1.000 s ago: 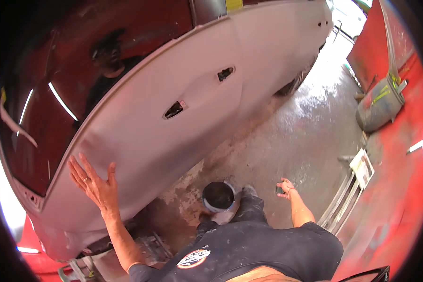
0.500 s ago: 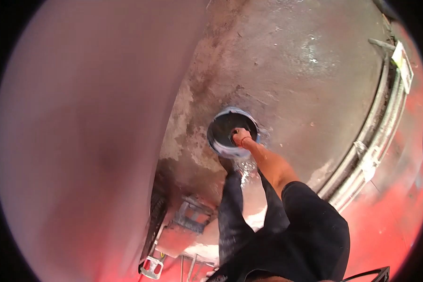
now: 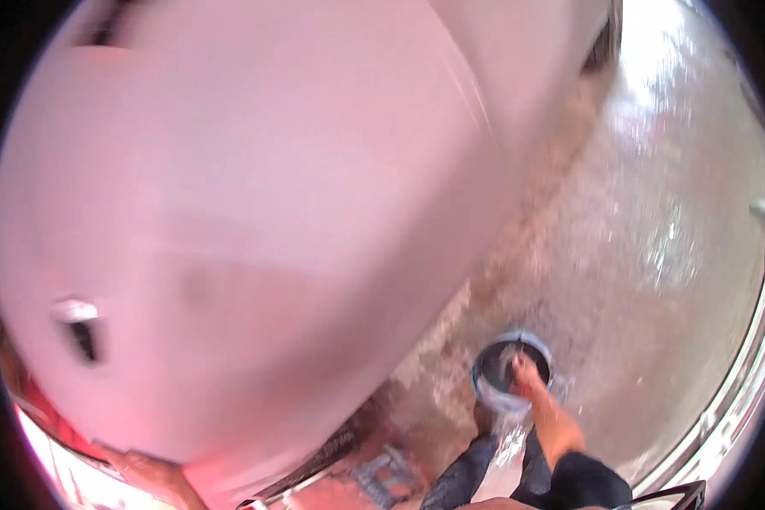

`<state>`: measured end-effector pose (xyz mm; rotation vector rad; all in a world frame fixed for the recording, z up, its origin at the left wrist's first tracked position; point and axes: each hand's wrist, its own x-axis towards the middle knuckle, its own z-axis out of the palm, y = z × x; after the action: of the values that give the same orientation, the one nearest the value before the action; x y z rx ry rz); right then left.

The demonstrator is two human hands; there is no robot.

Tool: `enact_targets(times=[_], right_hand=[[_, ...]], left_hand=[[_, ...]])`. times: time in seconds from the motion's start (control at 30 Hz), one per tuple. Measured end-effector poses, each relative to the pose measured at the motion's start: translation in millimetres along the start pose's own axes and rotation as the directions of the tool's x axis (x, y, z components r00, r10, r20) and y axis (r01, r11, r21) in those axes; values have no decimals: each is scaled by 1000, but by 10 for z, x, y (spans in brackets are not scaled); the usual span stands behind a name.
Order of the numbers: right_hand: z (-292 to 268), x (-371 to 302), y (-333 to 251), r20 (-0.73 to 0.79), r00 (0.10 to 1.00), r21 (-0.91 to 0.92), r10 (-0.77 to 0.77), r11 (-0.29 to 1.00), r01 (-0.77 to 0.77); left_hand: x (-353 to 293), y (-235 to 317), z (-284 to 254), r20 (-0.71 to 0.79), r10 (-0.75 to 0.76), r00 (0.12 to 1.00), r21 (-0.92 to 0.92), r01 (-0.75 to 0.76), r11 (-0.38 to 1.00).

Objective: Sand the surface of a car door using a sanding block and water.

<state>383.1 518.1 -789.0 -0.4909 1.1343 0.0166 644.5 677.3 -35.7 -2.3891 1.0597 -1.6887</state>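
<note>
My right hand (image 3: 525, 374) reaches down into a round bucket (image 3: 484, 393) with a dark inside and a pale blue-white rim. Its fingers look closed, but blur and the bucket's shadow hide what they hold. The bucket stands on the wet floor just ahead of my legs. On my left, a big glossy pale car body (image 3: 314, 195) fills much of the picture. My left hand (image 3: 149, 467) lies along the car's lower left edge, fingers stretched out and touching it.
Wet, stained concrete floor (image 3: 646, 280) runs along the car's right side. A dark wheel (image 3: 605, 42) shows at the top. Pale pipes (image 3: 731, 382) curve along the right rim. A grey framed object (image 3: 384, 480) lies low, left of my legs.
The view has swung left and up, so the bucket sits lower and farther right in it. More of the car shows. My left hand has come into view; my right hand remains in the bucket.
</note>
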Motion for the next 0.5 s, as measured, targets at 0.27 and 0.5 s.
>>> enact_targets(times=[0.27,0.5], right_hand=[[565,-3933,-3209,-285,468,-356,-836,546,758],[2173,-5749,-5692,-69,-487,-603,-871,-352,716]], left_hand=[[-234,175,268,47,4,999,52,-7,999],[-88,209,188,14,-29,999,-76,30,997]])
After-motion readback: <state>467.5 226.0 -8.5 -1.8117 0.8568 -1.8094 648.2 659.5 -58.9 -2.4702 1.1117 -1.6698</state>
